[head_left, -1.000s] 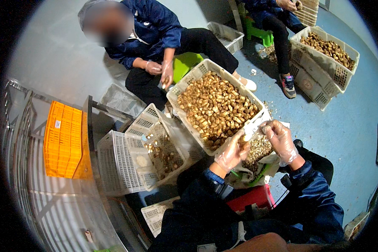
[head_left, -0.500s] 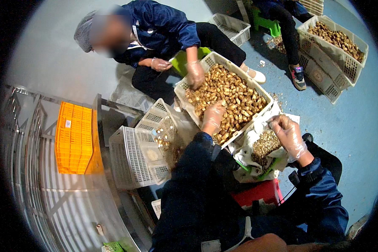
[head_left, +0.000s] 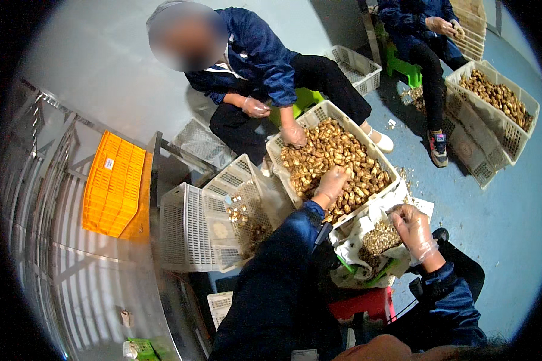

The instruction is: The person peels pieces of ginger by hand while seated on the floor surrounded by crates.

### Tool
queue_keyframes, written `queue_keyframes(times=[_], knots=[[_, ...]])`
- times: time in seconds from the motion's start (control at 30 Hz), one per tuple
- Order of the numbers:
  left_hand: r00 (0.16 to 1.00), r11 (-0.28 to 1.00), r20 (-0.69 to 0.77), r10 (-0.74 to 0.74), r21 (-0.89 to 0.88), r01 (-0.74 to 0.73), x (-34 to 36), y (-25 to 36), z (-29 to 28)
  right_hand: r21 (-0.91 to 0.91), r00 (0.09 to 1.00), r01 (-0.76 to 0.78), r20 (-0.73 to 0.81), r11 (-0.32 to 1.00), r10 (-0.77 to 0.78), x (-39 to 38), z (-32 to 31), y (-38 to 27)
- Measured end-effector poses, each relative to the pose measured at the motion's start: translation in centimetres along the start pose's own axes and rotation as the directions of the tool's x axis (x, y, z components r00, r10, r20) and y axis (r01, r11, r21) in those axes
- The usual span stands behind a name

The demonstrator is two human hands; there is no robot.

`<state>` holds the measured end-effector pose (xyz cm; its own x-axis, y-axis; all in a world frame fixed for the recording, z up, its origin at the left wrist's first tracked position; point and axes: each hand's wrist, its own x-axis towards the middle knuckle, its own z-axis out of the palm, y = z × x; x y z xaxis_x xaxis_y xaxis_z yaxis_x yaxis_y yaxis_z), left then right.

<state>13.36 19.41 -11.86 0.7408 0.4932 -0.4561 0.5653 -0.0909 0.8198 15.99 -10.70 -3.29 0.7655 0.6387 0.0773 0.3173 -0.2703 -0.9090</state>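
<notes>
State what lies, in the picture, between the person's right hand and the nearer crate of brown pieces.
White sheeting, spread around a heap of pale scraps, shows between the right hand and the crate in the head view; heights are unclear.

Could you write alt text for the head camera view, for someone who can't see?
The person's gloved left hand is among brown, lumpy pieces in a white crate, while the right hand hovers, fingers curled, beside a pile of pale bits. Opposite, a co-worker's hand is at the same crate; an orange crate stands at left.
</notes>
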Motion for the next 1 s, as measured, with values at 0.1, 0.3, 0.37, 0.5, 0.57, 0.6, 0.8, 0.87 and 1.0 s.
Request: queue_keyframes(times=[0.1,0.3,0.37,0.5,0.57,0.6,0.8,0.87,1.0], knots=[[0.986,0.818,0.162,0.031,-0.571,0.068,-5.4,4.1,1.0,0.178,0.993,-0.113,0.000,0.978,0.115,0.1,0.0,1.0],[0.936,0.840,0.157,0.315,-0.506,-0.198,-14.6,5.4,3.6,0.586,0.985,-0.132,-0.013,0.799,0.172,0.0,0.2,2.5],[0.956,0.850,0.178,0.235,-0.515,-0.114,-15.8,4.9,4.7,0.647,0.991,-0.111,0.013,0.755,0.135,-0.2,-0.3,2.8],[0.957,0.864,0.121,0.265,-0.469,-0.180,-16.6,4.7,6.1,0.656,0.996,-0.087,0.044,0.749,0.078,-0.3,-0.8,1.2],[0.949,0.853,0.108,0.296,-0.476,-0.212,-16.8,5.2,6.3,0.633,0.999,-0.045,0.017,0.773,0.045,-0.3,-0.6,0.5],[0.941,0.866,0.108,0.322,-0.435,-0.247,-16.3,4.5,6.4,0.621,1.000,-0.025,0.004,0.783,0.028,-0.3,-0.5,0.4],[0.925,0.892,0.089,0.370,-0.314,-0.326,-15.3,2.5,6.9,0.425,1.000,-0.007,0.009,0.905,0.004,-0.3,-0.5,0.8],[0.926,0.886,0.109,0.361,-0.351,-0.304,-15.7,3.4,6.9,0.540,0.985,-0.165,0.048,0.826,0.165,-0.3,-0.6,1.7],[0.938,0.887,0.111,0.329,-0.376,-0.266,-16.3,4.1,6.5,0.469,0.997,0.071,0.000,0.881,-0.081,-0.1,-0.4,0.1]])
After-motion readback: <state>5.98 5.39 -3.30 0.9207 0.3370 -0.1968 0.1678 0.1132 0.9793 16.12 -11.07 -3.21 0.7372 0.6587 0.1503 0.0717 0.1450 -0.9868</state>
